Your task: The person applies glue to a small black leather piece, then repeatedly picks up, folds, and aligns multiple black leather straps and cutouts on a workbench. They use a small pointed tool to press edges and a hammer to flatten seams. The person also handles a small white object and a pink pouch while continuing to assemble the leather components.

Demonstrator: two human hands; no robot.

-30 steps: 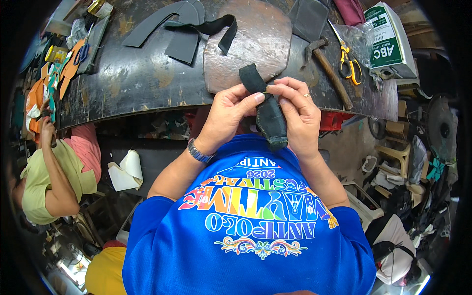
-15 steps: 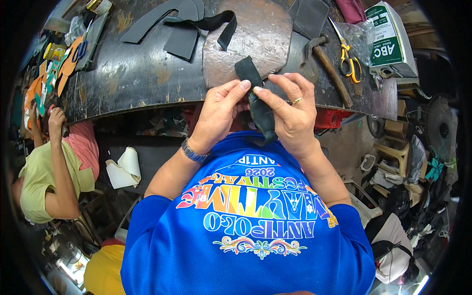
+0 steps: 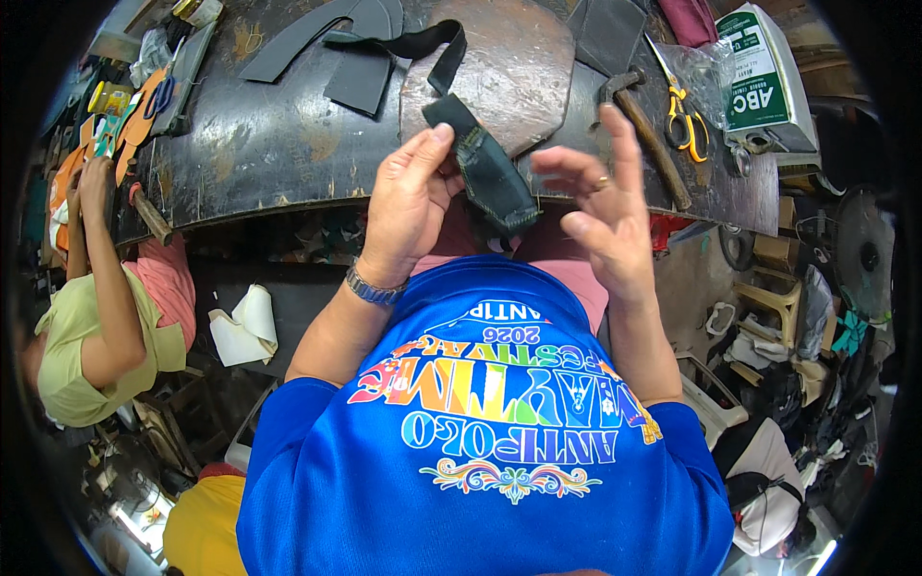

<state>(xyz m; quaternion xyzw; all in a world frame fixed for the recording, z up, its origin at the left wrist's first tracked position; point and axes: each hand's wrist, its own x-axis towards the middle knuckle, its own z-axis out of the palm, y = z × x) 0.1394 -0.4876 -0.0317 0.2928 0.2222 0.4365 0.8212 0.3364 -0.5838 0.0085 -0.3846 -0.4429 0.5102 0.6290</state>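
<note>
Pinched between the thumb and fingers of my left hand (image 3: 417, 182) is a dark green-black stitched strap piece (image 3: 493, 175). It hangs at a slant over the table's near edge, with pale stitching along its border and a wider lower end. My right hand (image 3: 605, 206) is just right of the piece and apart from it, fingers spread and holding nothing. Beyond the hands lies a worn flat slab (image 3: 499, 72) on the dark table (image 3: 279, 158). A long black strap (image 3: 408, 43) curls across the slab's left side.
Grey cut pieces (image 3: 360, 82) lie at the back left. On the right are a hammer (image 3: 653, 139), yellow-handled scissors (image 3: 684, 125) and a green-and-white can (image 3: 764, 86). A co-worker in a light green top (image 3: 115, 336) sits at the left, near another hammer (image 3: 152, 213).
My right hand has let go of the strap piece and moved away right, its fingers opening. My left hand has shifted slightly left, still holding it. The co-worker's hammer now rests on the table edge.
</note>
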